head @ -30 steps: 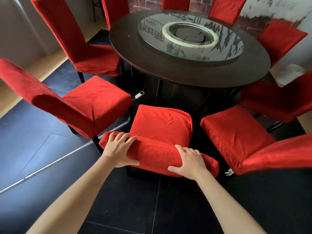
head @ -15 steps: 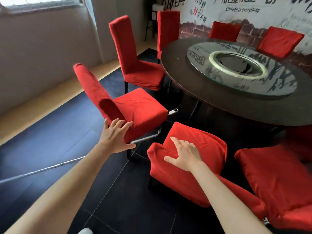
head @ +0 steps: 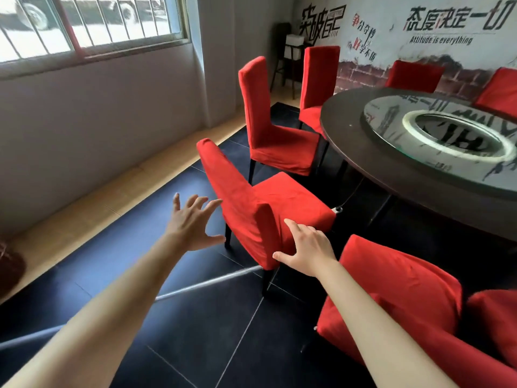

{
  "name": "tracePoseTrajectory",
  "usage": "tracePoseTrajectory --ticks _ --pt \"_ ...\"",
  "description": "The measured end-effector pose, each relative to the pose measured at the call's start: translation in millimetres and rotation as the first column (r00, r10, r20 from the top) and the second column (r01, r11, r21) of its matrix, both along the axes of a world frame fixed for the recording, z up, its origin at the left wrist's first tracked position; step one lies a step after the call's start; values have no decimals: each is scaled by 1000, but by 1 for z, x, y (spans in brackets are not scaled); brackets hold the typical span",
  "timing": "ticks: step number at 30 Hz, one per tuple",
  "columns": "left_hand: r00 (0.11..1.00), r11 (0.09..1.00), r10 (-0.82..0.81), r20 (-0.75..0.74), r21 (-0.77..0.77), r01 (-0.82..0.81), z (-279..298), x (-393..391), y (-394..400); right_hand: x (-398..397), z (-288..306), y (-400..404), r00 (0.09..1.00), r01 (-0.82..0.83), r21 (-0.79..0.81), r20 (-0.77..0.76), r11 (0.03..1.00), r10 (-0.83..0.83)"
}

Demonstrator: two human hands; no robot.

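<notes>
A red-covered chair (head: 251, 208) stands in front of me, its back turned toward me and its seat facing the round dark table (head: 372, 163). My left hand (head: 193, 222) hovers with fingers spread just left of the chair's back, not touching it. My right hand (head: 305, 247) lies with fingers extended against the right edge of the chair's back. At the lower right is another red chair (head: 400, 298), the one I held before.
Several more red chairs ring the table, one (head: 268, 121) just beyond the near chair. A glass turntable (head: 447, 138) sits on the table. A cable with a plug (head: 338, 210) hangs under the table edge. Dark tile floor lies at the left, with a wall and window beyond.
Both hands left the back of the chair now at lower right. The view swung left, and the hands moved to the neighbouring chair's back, the right hand now touching it.
</notes>
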State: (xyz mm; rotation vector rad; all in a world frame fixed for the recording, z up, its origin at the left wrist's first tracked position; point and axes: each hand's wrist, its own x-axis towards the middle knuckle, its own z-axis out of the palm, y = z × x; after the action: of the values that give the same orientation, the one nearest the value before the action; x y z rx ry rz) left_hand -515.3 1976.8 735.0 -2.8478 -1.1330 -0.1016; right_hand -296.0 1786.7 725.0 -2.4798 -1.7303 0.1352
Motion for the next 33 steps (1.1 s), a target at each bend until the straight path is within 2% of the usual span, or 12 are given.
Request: tracePoseTrajectory --ticks 7,16,23,29,33 --pt "999 999 -16 -29 -37 15 -9 -12 79 -25 -5 85 999 26 -32 -26 999 -27" --pt "995 994 -93 -41 -53 90 -24 34 179 -2 -14 188 997 63 -65 -36 996 -65" --pt "991 986 -129 -22 -106 126 -41 55 231 6 -27 239 994 85 -105 -57 991 -91" --pt "971 964 -235 -50 -141 227 -50 84 281 6 -36 265 976 194 -131 -76 972 -205" --pt "927 926 -364 -89 -136 351 -57 112 309 -1 -45 271 935 326 -158 -93 932 -343"
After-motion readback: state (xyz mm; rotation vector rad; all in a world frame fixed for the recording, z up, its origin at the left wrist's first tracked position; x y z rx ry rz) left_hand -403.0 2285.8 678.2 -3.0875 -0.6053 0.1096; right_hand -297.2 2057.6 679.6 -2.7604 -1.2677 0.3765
